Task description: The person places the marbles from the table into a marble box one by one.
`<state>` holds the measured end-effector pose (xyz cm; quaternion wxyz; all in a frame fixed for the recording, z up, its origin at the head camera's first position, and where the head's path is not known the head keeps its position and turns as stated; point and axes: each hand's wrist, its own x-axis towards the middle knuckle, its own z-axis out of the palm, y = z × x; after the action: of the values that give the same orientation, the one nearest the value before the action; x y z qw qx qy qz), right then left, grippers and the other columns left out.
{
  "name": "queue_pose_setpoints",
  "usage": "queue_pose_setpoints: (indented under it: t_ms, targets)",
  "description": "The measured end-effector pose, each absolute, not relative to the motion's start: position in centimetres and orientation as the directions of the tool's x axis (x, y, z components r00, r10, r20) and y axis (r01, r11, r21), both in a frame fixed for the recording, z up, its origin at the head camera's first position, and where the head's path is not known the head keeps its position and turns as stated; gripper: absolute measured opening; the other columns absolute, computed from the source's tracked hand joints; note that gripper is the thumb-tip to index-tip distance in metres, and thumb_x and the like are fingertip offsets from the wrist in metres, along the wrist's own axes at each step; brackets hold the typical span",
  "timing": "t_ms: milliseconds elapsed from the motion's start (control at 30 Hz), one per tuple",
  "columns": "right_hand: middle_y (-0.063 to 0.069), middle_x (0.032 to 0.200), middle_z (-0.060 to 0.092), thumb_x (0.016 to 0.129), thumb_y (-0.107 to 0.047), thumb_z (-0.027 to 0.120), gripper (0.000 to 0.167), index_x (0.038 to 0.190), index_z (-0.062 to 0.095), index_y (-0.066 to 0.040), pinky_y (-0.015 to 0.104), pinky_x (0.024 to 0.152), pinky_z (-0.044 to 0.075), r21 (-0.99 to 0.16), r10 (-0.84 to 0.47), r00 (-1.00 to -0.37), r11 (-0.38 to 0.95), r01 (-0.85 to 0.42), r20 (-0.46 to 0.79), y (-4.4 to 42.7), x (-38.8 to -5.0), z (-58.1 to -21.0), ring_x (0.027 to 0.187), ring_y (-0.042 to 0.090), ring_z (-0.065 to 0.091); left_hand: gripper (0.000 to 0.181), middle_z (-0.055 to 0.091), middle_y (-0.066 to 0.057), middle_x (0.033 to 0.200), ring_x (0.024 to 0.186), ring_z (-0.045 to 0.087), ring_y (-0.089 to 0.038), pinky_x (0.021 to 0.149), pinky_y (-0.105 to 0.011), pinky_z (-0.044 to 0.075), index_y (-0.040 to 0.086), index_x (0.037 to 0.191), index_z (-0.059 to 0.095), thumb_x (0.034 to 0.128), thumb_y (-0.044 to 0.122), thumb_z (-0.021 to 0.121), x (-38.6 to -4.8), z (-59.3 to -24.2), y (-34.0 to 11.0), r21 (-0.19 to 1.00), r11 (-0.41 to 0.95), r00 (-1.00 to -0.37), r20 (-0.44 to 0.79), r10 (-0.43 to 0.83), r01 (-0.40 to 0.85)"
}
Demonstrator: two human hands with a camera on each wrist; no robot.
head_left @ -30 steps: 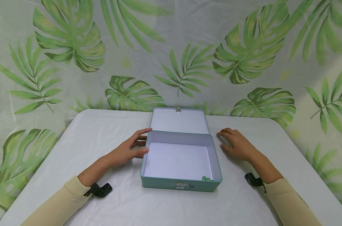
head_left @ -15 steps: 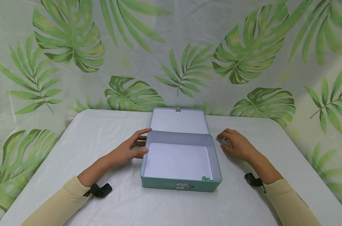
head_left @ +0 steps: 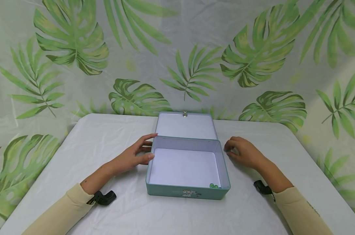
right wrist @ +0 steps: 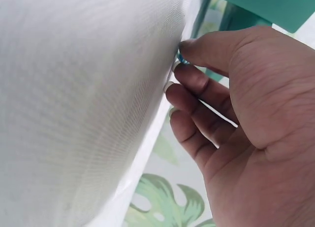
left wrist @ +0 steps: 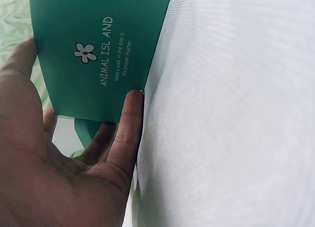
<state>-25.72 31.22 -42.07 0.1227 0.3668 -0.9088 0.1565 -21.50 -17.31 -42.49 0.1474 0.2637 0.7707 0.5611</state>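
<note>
A green tin box (head_left: 187,192) stands on the table with its lid (head_left: 186,125) folded back. In its near right corner lie a few green glass marbles (head_left: 214,185). My left hand (head_left: 134,153) rests against the box's left side, fingers spread. Its thumb touches the left rim and a fingertip reaches the far left corner, beside printed lettering seen in the left wrist view. To the right of the box, my right hand (head_left: 242,150) pinches a small blue marble (right wrist: 182,58) between thumb and index finger, down at the cloth. Only a sliver of it shows.
A white cloth (head_left: 113,130) covers the table. Behind it hangs a leaf-patterned curtain (head_left: 201,29). A black wrist device (head_left: 105,197) sits at the left cuff and another black wrist device (head_left: 262,187) at the right cuff.
My right hand's fingers have drawn together into a pinch beside the box, and the hand has shifted slightly toward me. The left hand and the box have stayed in place.
</note>
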Motion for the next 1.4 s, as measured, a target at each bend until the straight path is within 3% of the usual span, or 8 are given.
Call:
queue_pose_setpoints:
  t_ms: [567,1033,1400]
  targets:
    - [-0.001,0.094,0.068,0.087,0.006,0.079,0.020,0.097,0.073,-0.010,0.041,0.077,0.057,-0.235,-0.609,-0.730,0.695,-0.680,0.311,30.7,-25.2,-41.3,0.086,0.017,0.064,0.075,0.038,-0.016,0.161,0.147,0.045,-0.042,0.094,-0.046,0.062,0.041,0.167,0.024,0.1069,0.028,0.067,-21.4,-42.4,-17.3,0.938,0.238,-0.818,0.074,0.571,0.251]
    - [-0.006,0.094,0.069,0.089,0.003,0.079,0.019,0.099,0.074,-0.012,0.036,0.069,0.056,-0.254,-0.576,-0.729,0.693,-0.675,0.370,30.2,-24.1,-39.1,0.085,0.016,0.066,0.075,0.039,-0.014,0.161,0.147,0.045,-0.041,0.095,-0.047,0.061,0.041,0.167,0.024,0.1066,0.029,0.068,-21.3,-42.3,-17.2,0.941,0.236,-0.818,0.069,0.572,0.244]
    - [-0.009,0.093,0.067,0.087,0.003,0.077,0.019,0.097,0.072,-0.012,0.039,0.068,0.058,-0.271,-0.563,-0.719,0.677,-0.684,0.408,29.3,-22.8,-37.2,0.083,0.013,0.064,0.075,0.039,-0.014,0.162,0.148,0.045,-0.041,0.095,-0.047,0.061,0.042,0.167,0.024,0.1070,0.029,0.067,-21.3,-42.4,-17.3,0.940,0.241,-0.821,0.064,0.568,0.241]
